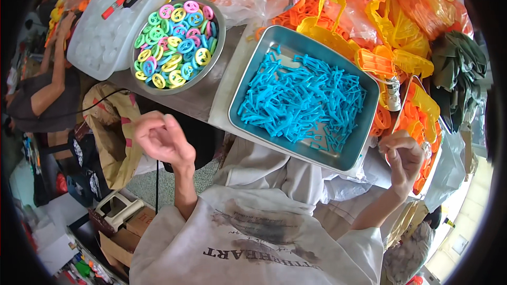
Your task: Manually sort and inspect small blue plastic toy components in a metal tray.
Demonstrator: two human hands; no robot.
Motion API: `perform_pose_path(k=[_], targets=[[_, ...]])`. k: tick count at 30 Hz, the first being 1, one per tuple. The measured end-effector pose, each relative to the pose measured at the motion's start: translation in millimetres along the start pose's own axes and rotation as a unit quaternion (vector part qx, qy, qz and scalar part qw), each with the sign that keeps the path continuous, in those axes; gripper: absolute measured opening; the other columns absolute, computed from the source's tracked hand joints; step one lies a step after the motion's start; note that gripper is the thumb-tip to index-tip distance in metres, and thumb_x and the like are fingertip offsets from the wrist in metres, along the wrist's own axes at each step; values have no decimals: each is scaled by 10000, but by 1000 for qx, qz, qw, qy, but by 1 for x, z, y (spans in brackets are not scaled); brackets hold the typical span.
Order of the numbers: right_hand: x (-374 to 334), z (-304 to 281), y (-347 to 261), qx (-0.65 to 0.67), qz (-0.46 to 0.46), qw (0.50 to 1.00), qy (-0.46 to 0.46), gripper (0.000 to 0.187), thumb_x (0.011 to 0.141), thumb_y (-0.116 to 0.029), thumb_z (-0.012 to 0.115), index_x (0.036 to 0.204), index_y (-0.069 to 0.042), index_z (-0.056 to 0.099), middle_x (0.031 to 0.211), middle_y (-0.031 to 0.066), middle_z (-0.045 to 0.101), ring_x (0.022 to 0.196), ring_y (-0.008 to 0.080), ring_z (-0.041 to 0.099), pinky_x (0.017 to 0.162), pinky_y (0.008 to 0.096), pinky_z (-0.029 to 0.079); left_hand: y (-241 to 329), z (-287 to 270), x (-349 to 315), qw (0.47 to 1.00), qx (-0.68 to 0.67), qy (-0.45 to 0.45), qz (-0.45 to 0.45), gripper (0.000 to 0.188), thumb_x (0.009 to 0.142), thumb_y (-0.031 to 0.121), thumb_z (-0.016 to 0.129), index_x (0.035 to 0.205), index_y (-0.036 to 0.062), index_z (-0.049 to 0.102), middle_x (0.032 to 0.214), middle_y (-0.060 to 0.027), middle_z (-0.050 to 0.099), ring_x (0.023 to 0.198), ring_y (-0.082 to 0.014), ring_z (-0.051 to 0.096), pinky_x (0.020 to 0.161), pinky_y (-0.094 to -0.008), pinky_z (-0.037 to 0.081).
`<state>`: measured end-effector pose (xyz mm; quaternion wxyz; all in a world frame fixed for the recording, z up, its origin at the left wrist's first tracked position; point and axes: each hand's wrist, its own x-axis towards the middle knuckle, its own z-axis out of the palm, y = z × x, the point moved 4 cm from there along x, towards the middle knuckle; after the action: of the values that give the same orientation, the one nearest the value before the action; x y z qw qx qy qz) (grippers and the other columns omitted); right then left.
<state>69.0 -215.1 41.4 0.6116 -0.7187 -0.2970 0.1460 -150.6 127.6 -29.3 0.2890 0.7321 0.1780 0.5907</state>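
My left hand [165,140] is held up below the round bowl, next to a brown paper bag [105,132]. Its fingers are curled inward, and whatever they may hold is hidden. At the right end of the teal tray [364,145], my right hand [404,161] has its thumb and fingertips pinched together. Anything in that pinch is too small to make out. Many small blue plastic pieces [301,100] lie heaped in the tray. The metal bowl [221,47] is full of small wheel-shaped plastic pieces [174,45] in pink, green, yellow and blue.
A clear plastic tub [84,53] with a red-handled tool [124,2] stands at the far left. Orange and yellow plastic parts [338,21] crowd the back and right. Another person [45,92] is at the left edge. A cardboard box [121,248] stands lower left.
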Motion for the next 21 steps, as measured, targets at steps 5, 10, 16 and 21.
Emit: perform_pose_path(k=[5,10,16,21], targets=[[56,45,-2,-173,-9,975,-137,160,869,33,650,1025,4,673,938,99,671,845,177,645,728,292,494,48,83,15,921,-35,-382,-72,237,817,50,707,1043,8,647,985,-89,599,728,-226,559,651,-318,441],[93,102,39,-264,-106,934,-217,194,839,-59,709,1032,-42,693,948,112,666,828,246,649,731,327,514,53,123,0,850,149,-501,67,240,803,82,725,1017,18,640,965,-103,601,900,-271,575,798,-404,457],[95,91,48,-271,-58,920,-278,108,821,-82,719,914,-35,692,841,99,662,763,235,653,684,331,512,47,120,4,891,26,-450,-41,169,787,3,726,922,35,629,799,-116,589,705,-291,628,599,-380,471],[91,79,49,-251,-21,906,-340,71,813,-54,711,873,-22,689,763,101,651,727,226,652,661,336,511,45,122,6,893,-50,-429,-125,179,821,-31,698,982,10,631,860,-107,637,725,-229,666,600,-319,500]])
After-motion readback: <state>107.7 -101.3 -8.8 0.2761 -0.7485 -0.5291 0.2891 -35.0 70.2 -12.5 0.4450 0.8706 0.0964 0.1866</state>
